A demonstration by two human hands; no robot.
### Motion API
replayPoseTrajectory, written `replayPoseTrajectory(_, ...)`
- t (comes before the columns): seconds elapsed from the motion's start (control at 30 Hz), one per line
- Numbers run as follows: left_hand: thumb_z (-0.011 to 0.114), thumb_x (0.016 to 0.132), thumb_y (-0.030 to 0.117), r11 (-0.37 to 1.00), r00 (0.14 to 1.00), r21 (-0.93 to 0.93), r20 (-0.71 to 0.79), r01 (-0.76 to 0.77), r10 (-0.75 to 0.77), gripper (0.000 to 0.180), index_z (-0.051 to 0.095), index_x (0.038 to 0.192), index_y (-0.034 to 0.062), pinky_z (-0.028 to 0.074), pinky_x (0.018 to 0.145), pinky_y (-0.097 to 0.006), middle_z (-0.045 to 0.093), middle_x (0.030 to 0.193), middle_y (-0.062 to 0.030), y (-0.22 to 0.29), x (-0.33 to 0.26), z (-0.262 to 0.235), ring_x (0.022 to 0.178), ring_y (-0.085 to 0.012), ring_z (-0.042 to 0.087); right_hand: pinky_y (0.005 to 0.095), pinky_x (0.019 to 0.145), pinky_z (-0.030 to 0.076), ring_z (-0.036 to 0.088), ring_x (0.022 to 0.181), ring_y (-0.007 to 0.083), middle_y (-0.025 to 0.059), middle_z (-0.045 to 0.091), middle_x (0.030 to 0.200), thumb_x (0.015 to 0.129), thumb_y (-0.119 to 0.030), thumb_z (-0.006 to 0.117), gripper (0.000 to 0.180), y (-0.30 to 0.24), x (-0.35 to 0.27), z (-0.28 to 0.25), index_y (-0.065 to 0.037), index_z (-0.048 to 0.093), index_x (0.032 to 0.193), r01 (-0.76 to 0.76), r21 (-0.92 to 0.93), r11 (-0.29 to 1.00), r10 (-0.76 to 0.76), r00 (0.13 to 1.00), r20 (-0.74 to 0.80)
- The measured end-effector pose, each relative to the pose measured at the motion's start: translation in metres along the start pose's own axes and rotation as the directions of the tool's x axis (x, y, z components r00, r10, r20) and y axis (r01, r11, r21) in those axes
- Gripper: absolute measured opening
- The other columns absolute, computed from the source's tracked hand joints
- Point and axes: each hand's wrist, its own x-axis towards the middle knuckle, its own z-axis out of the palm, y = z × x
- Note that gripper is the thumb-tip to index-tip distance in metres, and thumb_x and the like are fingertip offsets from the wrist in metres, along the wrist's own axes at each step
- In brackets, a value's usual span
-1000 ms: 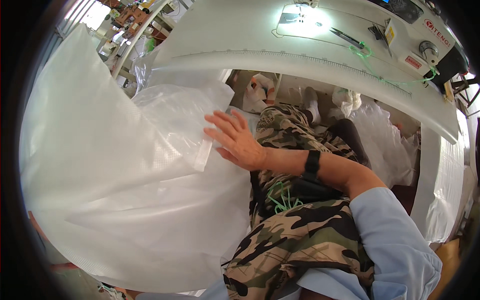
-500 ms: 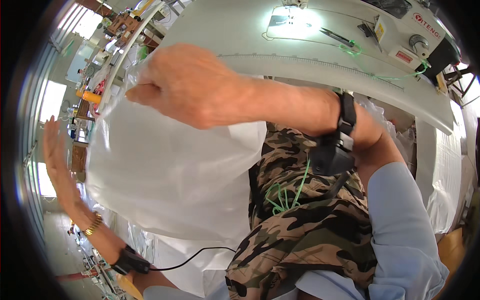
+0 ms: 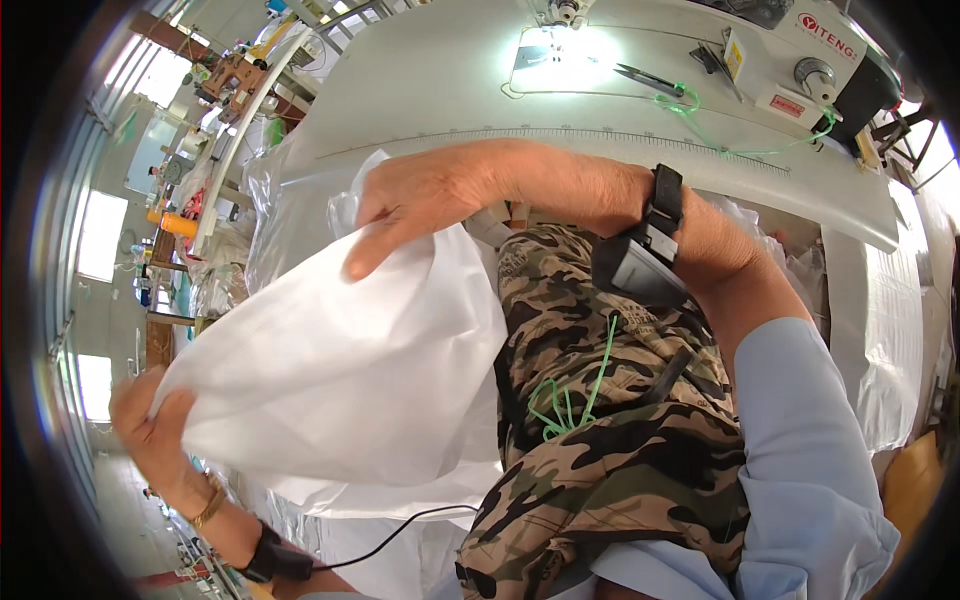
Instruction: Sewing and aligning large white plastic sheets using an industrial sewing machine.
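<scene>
A white sheet, fabric or plastic (image 3: 330,370), is stretched at an angle over the left side of my lap. Its left corner is pinched between the thumb and fingers of my left hand (image 3: 152,420), slightly blurred. At the sheet's upper edge, my right hand (image 3: 415,205) grips it, thumb on the near face and fingers mostly hidden behind. Some clear plastic film (image 3: 345,210) pokes out beside that hand. Green string (image 3: 565,410) lies on my camouflage-patterned lap (image 3: 600,480).
Ahead is a sewing machine table (image 3: 420,100) with a lit needle area (image 3: 565,50) and a ruler strip along its front. Black thread snips (image 3: 648,80) with green string lie there. The machine head (image 3: 825,50) stands at right. Cluttered shelving (image 3: 235,130) is far left.
My left hand was open in the air and now holds the sheet's corner, lower down. My right hand has moved right and down, still gripping the sheet, which has turned and pulled taut.
</scene>
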Motion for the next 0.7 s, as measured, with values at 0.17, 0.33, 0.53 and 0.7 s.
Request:
replayPoseTrajectory(0.17,0.067,0.082,0.014,0.981,0.978,0.048,-0.105,0.188,-0.182,0.019,0.066,0.089,-0.0038,0.043,0.069,-0.029,0.060,0.077,-0.0036,-0.053,-0.029,-0.073,0.071,-0.0133,0.051,0.0387,0.061,0.048,0.063,0.066,0.0247,0.0116,0.064,0.067,0.079,-0.052,0.067,0.052,0.027,-0.008,0.017,0.000,0.069,0.081,-0.067,-0.061,0.996,0.065,0.997,-0.032)
replayPoseTrajectory(0.33,0.059,0.095,0.033,0.847,0.841,0.094,-0.217,0.523,-0.495,0.038,0.066,0.103,-0.0028,0.048,0.074,-0.028,0.066,0.087,-0.0062,-0.088,-0.025,-0.123,0.078,-0.0133,0.059,0.0388,0.073,0.046,0.062,0.076,0.0295,0.0142,0.065,0.075,0.078,-0.032,0.068,0.034,0.053,-0.009,0.031,-0.001,0.068,0.089,-0.120,-0.330,0.936,0.112,0.993,-0.043)
replayPoseTrajectory(0.53,0.058,0.095,0.036,0.854,0.864,0.172,-0.219,0.491,-0.453,0.043,0.065,0.116,-0.0012,0.049,0.082,-0.028,0.070,0.100,-0.0107,-0.169,-0.011,-0.151,0.088,-0.0156,0.063,0.0363,0.071,0.047,0.062,0.073,0.0233,0.0132,0.067,0.077,0.085,-0.021,0.064,0.025,0.035,-0.048,0.057,0.002,0.067,0.094,-0.136,0.166,0.977,0.137,0.991,0.003)
replayPoseTrajectory(0.7,0.057,0.095,0.036,0.867,0.861,0.113,-0.238,0.485,-0.450,0.042,0.067,0.115,0.0001,0.049,0.083,-0.030,0.069,0.104,-0.0133,-0.228,0.029,-0.059,0.087,-0.0211,0.064,0.0395,0.064,0.049,0.065,0.071,0.0295,0.0145,0.067,0.079,0.087,-0.014,0.064,0.022,-0.018,-0.098,0.052,0.001,0.065,0.103,0.053,0.112,0.992,-0.026,0.973,-0.228)
